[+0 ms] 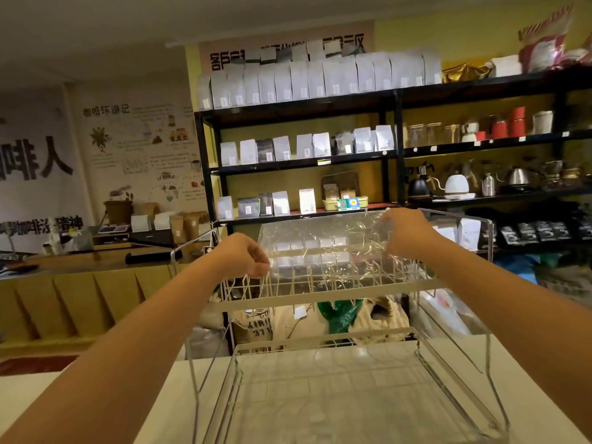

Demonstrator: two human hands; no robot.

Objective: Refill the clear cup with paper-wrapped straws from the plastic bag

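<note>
I hold a clear plastic bag (323, 248) stretched flat between both hands, over the upper tier of a white wire rack (320, 298). My left hand (245, 256) pinches the bag's lower left corner. My right hand (405, 233) grips its upper right edge. The bag looks transparent and I see no straws in it. No clear cup and no paper-wrapped straws show anywhere in view.
The two-tier rack stands on a white counter (153, 408), its lower tier (346, 395) bare. Behind it, black shelves (397, 100) carry white pouches, kettles and jars. Sacks and a green bag (341, 315) lie on the floor beyond. A wooden counter (80, 267) runs at left.
</note>
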